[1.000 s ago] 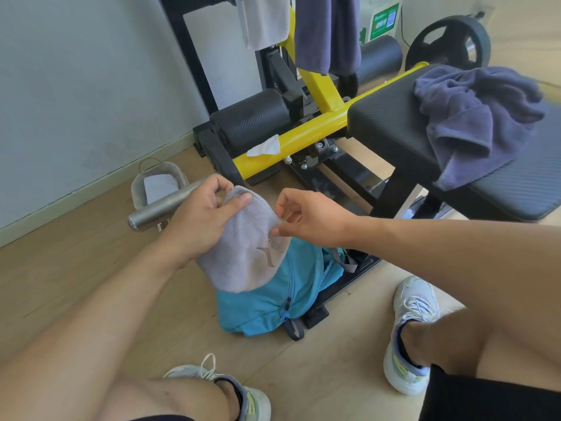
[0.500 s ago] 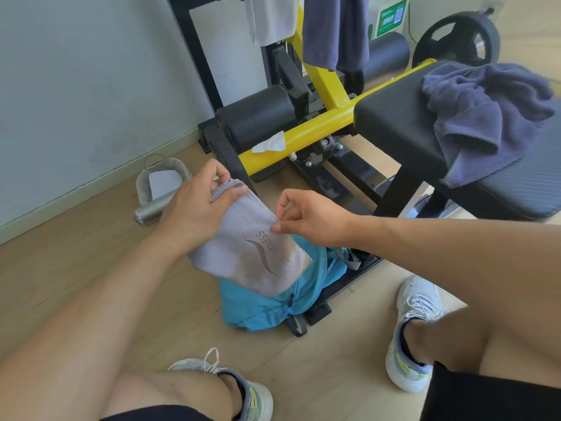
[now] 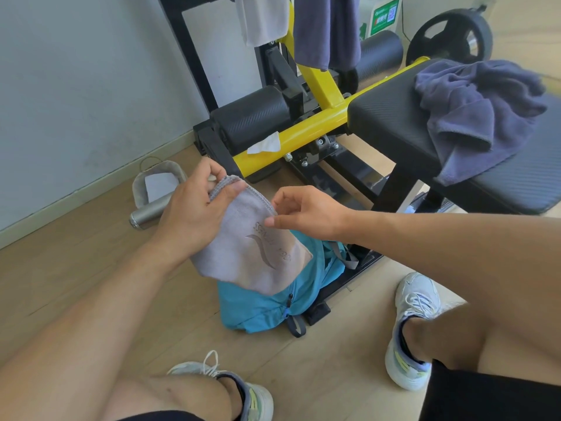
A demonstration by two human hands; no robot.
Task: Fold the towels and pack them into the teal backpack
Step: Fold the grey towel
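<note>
Since the earlier frame, the grey towel [image 3: 243,247] hangs flatter, printed side up, above the teal backpack [image 3: 267,302] on the floor. At 2 o'clock, a purple towel [image 3: 473,117] lies crumpled on the bench [image 3: 394,123]. Left hand [image 3: 197,214] pinches the towel's top corner; right hand [image 3: 306,214] pinches its upper edge.

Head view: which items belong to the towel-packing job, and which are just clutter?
Job:
- grey towel, gripped by left hand; right hand pinches its edge
- teal backpack
- dark blue towel on bench pad
- hanging white towel, hanging blue towel

Clutter:
- metal bottle
- grey pouch
- tissue
- weight plate
</note>
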